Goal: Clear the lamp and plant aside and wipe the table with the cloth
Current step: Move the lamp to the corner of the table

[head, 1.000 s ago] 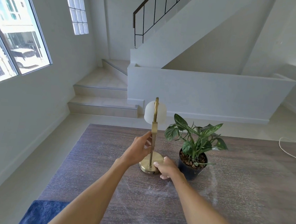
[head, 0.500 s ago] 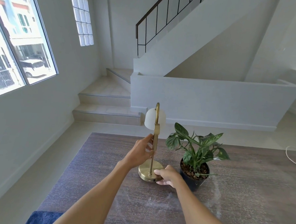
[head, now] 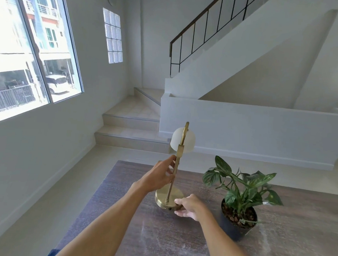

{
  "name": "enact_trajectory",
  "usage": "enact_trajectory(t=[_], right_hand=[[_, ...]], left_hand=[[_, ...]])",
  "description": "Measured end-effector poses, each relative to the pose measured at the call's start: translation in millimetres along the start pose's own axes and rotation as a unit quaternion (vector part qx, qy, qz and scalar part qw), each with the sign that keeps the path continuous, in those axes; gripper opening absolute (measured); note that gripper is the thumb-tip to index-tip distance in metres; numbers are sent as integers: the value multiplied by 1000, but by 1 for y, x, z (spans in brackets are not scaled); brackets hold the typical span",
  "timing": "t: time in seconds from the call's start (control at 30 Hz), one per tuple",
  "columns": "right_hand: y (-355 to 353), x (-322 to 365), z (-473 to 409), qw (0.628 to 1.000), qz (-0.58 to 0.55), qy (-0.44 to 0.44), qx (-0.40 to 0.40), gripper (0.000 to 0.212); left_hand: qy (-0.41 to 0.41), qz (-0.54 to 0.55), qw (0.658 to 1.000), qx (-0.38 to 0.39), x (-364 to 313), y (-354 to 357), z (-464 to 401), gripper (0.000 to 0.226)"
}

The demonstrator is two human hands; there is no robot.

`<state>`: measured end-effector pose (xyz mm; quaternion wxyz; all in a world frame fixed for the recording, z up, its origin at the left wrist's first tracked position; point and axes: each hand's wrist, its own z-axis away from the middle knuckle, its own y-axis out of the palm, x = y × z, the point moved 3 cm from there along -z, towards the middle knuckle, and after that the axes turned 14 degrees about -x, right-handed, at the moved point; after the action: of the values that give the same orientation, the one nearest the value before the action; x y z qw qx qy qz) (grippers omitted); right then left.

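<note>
Dust-streaked dark wood makes up the table (head: 119, 233), which is set in a pale room with a staircase (head: 129, 129) behind it and a large window (head: 31, 48) to the left. Near the table's far left corner a brass table lamp (head: 177, 167) with a frosted white shade is seen leaning slightly to the right. Its stem is gripped partway up by the left hand (head: 158, 177), fingers and thumb curled round the rod. The round base is pinched at its near right rim by the right hand (head: 188, 207), thumb on top and fingers underneath, so the base appears to be lifted a little off the wood, though contact cannot be confirmed from this angle.

Just beside the lamp, toward the far middle of the table, a potted pothos plant (head: 239, 192) stands upright in a dark pot, untouched. A blue cloth (head: 52, 254) is just visible at the near left edge.

The lamp is judged to be in the course of being cleared first. The stem would best be brought upright before it is carried, with the weight borne under the base so that the shade is not swung into the leaves. The lamp should be set down well away from the dusty patch, toward an edge.
</note>
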<state>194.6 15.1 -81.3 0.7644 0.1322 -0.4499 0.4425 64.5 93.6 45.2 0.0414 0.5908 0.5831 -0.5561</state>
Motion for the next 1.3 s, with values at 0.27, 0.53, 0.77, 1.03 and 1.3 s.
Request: enact_trajectory(t=[0.27,0.53,0.77,1.03,1.3], right_hand=[[50,23,-3,1000,22,-4,-17,41],[126,47,-9,998,54,-15,-27,45],[177,61,-17,999,19,-24,-18,48],[221,72,-43,995,-28,-70,-72,36],[256,75,-59,986,33,-98,-127,50]], left_hand=[[15,9,1000,8,40,-41,-16,44],[16,21,1000,14,100,-96,-30,46],[9,36,999,-5,142,-131,-41,36],[4,44,999,-31,179,-151,-54,34],[-23,50,997,-44,216,-158,-60,39]])
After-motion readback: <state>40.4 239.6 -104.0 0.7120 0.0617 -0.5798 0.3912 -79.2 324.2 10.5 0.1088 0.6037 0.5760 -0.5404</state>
